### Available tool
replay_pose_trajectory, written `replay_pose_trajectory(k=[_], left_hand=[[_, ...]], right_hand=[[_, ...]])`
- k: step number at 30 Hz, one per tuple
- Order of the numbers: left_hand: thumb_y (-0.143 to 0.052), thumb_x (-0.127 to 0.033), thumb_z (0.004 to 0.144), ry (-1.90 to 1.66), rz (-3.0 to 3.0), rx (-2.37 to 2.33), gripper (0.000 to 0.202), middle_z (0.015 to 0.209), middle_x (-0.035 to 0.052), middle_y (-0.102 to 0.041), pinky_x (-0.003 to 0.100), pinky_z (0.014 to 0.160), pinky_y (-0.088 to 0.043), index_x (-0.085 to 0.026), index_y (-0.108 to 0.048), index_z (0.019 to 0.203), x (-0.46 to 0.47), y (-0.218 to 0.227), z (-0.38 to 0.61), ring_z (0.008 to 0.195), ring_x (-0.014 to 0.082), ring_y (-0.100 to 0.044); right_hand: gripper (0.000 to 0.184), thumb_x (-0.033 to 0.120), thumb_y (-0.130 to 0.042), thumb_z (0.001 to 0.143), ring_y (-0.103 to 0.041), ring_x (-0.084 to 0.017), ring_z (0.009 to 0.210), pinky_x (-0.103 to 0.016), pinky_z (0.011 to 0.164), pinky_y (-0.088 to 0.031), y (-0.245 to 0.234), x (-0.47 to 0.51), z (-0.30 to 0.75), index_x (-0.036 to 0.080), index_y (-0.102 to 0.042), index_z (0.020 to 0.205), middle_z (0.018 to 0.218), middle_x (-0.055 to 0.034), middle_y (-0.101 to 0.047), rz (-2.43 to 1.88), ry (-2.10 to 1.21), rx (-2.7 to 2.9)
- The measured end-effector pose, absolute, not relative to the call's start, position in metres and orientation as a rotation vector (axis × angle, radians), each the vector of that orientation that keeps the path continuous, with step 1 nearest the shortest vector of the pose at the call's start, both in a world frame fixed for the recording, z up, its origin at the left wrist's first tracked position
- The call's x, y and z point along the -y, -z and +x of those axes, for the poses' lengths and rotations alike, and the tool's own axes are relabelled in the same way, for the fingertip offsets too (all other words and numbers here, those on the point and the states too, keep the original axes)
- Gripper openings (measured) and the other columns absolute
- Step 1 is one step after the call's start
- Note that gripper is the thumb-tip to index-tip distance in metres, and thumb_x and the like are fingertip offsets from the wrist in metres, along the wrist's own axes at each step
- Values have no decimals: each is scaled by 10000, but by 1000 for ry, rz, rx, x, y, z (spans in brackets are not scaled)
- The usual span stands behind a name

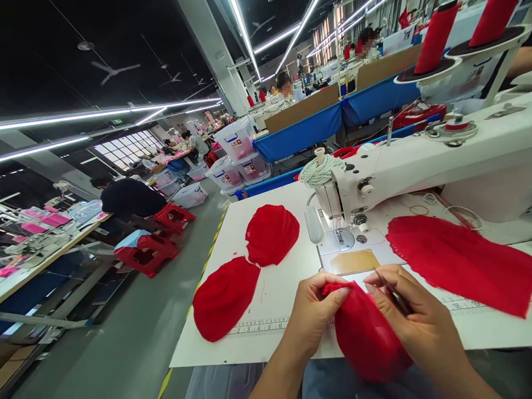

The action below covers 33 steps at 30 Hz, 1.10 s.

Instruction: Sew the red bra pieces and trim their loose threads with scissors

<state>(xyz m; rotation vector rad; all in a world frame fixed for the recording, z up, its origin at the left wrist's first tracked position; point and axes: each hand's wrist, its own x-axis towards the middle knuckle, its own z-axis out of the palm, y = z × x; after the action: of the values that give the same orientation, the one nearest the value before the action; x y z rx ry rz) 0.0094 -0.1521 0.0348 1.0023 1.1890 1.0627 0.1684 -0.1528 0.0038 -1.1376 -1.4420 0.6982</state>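
Observation:
My left hand (pixel 313 313) pinches the gathered upper edge of a red fabric piece (pixel 366 338) between thumb and fingers. The cloth hangs down over the table's front edge, its lower part blurred. Close by on the right, my right hand (pixel 419 316) is closed around a slim, dark pointed metal tool (pixel 393 293) that looks like tweezers. Its tip points up and left beside the cloth. Beyond both hands stands a white sewing machine (pixel 399 160), its needle area (pixel 339 235) above the metal plate. Two rounded red fabric pieces (pixel 226 299) lie on the left, joined at a corner.
A larger red fabric piece (pixel 461 255) lies on the right of the white table (pixel 286 205). A printed ruler (pixel 266 327) runs along its front. Red thread cones (pixel 436 39) stand upper right. Stacked clear bins (pixel 239 160), red stools (pixel 149 252) and other people at work are beyond.

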Motion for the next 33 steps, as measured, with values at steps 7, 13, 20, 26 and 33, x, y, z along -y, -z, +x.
replay_pose_trajectory(k=[7, 13, 20, 26, 33], left_hand=[[-758, -362, 710, -1043, 1151, -1246, 231, 732, 26, -605, 262, 652, -380, -135, -758, 753, 156, -37, 12, 708, 150, -504], [-778, -370, 684, -989, 1097, -1216, 261, 630, -7, -536, 241, 590, -327, -117, -729, 727, 156, -40, 13, 610, 107, -426], [-864, -450, 585, -1009, 846, -1127, 374, 631, 10, -607, 231, 614, -370, -120, -714, 676, 153, -35, 14, 616, 108, -491], [-842, -485, 611, -1012, 914, -1178, 397, 633, 0, -595, 231, 598, -361, -119, -723, 703, 155, -34, 14, 610, 105, -472], [-785, -434, 682, -977, 1017, -1192, 342, 622, -5, -563, 240, 597, -347, -108, -688, 709, 155, -35, 17, 612, 107, -450]], right_hand=[[60, 267, -643, 860, -649, -147, 634, -218, 531, -520, -5, 152, 164, 268, -703, 854, 810, -19, -650, -989, -555, 1564], [168, 287, -566, 898, -594, -128, 558, -202, 504, -497, -6, 147, 165, 241, -612, 743, 677, 12, -607, -1004, -671, 1596], [248, 474, -627, 860, -602, -154, 650, -199, 569, -512, 0, 152, 169, 245, -651, 770, 719, 1, -628, -1215, -933, 1311], [305, 555, -643, 830, -544, -150, 627, -226, 553, -471, -8, 156, 166, 251, -666, 835, 770, -4, -612, -1219, -980, 1269], [232, 326, -523, 917, -476, -126, 516, -217, 480, -403, -3, 145, 166, 252, -477, 702, 610, 43, -486, -1185, -570, 1536]])
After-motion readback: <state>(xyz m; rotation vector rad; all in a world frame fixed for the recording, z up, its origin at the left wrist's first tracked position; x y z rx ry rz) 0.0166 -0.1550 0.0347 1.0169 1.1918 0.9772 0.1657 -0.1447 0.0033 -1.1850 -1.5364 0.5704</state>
